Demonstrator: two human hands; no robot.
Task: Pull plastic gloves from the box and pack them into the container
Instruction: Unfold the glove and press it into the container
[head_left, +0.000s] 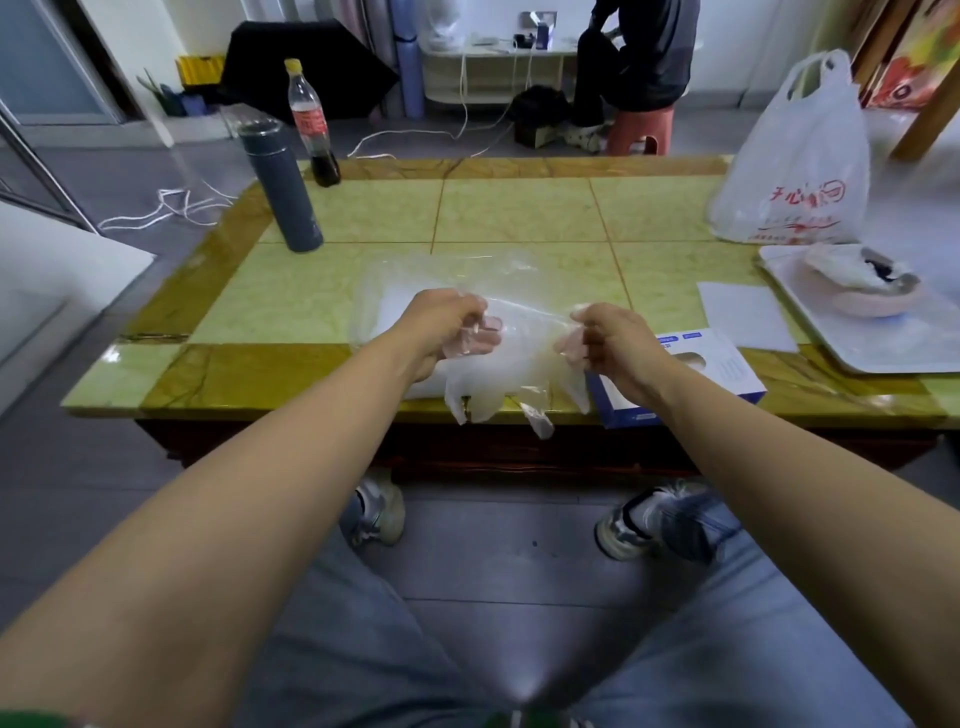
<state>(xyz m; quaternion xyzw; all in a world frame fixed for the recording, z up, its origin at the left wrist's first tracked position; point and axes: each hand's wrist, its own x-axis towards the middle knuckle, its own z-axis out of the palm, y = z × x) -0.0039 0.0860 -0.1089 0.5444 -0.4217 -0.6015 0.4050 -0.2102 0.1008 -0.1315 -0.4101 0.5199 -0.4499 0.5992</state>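
Far left on the tiled surface (519, 208): a dark flask (283, 187) stands upright, with a cola bottle (311, 124) upright just behind it at the far edge.

Centre: a clear plastic bag (405, 280) lies flat on the surface, behind the hands.

The left hand (447, 325) has its fingers curled and pinches one side of the clear plastic gloves (483, 387). The gloves are held above the near edge of the surface, stretched between both hands, and their fingers hang down past that edge. The right hand (613, 338), fingers also curled, pinches the other side.

Right: the blue-and-white glove box (727, 366) lies flat at the near edge, partly under the right wrist. Just behind it lies a sheet of paper (743, 314). A white tray (831, 353) carries a bowl (862, 299). A white carrier bag (800, 166) stands behind the tray.
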